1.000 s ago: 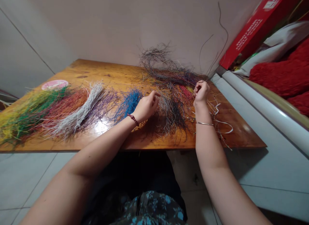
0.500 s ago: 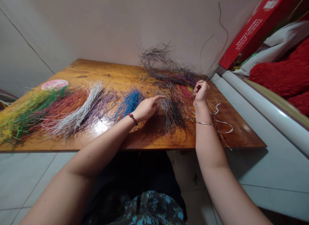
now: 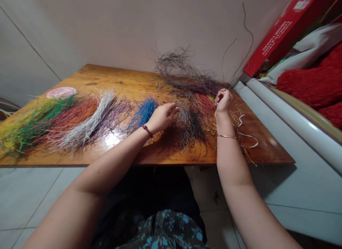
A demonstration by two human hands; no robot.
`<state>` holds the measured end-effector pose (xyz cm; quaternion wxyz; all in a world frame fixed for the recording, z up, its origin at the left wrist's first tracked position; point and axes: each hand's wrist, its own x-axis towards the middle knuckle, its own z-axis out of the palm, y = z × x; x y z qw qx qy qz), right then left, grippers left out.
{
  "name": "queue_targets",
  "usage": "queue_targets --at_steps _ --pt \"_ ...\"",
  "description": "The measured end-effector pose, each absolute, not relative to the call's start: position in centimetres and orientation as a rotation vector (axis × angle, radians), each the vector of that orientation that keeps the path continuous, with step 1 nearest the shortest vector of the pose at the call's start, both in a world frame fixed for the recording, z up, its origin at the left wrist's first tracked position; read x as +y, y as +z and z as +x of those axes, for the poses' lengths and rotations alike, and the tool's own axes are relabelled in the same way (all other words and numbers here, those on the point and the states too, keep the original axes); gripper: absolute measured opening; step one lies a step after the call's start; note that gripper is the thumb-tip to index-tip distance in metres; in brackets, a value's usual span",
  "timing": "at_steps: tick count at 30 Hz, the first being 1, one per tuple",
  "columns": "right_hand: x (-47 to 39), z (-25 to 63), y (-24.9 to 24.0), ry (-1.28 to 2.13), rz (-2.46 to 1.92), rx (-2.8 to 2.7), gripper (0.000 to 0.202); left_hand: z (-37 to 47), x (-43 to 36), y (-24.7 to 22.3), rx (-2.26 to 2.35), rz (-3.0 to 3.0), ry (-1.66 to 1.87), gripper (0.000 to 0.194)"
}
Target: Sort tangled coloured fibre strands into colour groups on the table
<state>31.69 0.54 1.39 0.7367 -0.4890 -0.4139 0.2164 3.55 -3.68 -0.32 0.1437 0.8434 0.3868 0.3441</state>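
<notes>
My right hand [image 3: 223,100] is closed in a fist at the right end of a tangled bundle of dark wiry strands [image 3: 181,81]. A few long dark strands [image 3: 244,26] rise above the fist against the wall. My left hand [image 3: 164,115] hovers between the blue strands [image 3: 144,111] and the grey strands [image 3: 184,115]. Its fingers are curled together, and whatever is between the fingertips is too small to make out. Beside the grey pile lie black strands [image 3: 197,127]. Pink and red strands [image 3: 204,101] lie just left of my right fist.
Along the left of the wooden table [image 3: 120,76] lie yellow [image 3: 10,136], green [image 3: 40,124], orange-red [image 3: 74,117], white [image 3: 91,124] and purple strands [image 3: 113,117]. A pink round disc [image 3: 61,92] sits behind them. White cords [image 3: 249,138] lie at the right. A red box [image 3: 280,31] stands beyond.
My left index finger, stretched out before, has curled in toward the thumb. My right fist stays in nearly the same place.
</notes>
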Motion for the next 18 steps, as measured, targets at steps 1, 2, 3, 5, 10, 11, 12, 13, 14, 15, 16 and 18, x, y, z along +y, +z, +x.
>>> queue_targets --at_steps 1,2,3,5,10,11,12,13,14,15,16,18 --pt "0.5 31.7 1.4 0.476 -1.071 -0.907 0.03 3.5 -3.8 -0.2 1.162 2.496 0.998 0.037" --pt "0.5 31.7 1.5 0.477 -1.068 -0.904 0.03 3.4 -4.0 -0.2 1.212 2.565 0.999 0.037" --pt "0.4 31.6 1.5 0.479 -1.065 -0.899 0.028 3.3 -4.1 -0.1 1.257 2.628 1.0 0.037" --pt "0.4 31.5 1.6 0.483 -1.062 -0.89 0.025 3.2 -4.3 -0.1 1.295 2.72 1.013 0.037" --pt "0.3 31.5 1.6 0.482 -1.072 -0.897 0.028 3.3 -4.3 0.1 1.288 2.609 1.243 0.039" --pt "0.3 31.5 1.6 0.48 -1.073 -0.897 0.029 3.3 -4.3 0.2 1.278 2.544 1.312 0.04" --pt "0.4 31.5 1.6 0.478 -1.072 -0.897 0.029 3.4 -4.3 0.3 1.256 2.481 1.384 0.04" --pt "0.4 31.5 1.6 0.475 -1.07 -0.897 0.028 3.4 -4.3 0.4 1.226 2.424 1.456 0.04" --pt "0.4 31.5 1.6 0.473 -1.069 -0.899 0.028 3.4 -4.3 0.5 1.194 2.368 1.527 0.039" --pt "0.4 31.5 1.5 0.47 -1.069 -0.9 0.028 3.4 -4.3 0.6 1.167 2.308 1.596 0.038" --pt "0.4 31.6 1.5 0.467 -1.069 -0.902 0.028 3.3 -4.3 0.7 1.147 2.243 1.658 0.038" --pt "0.5 31.6 1.5 0.456 -1.072 -0.908 0.028 3.2 -4.2 0.8 1.115 2.098 1.774 0.039"
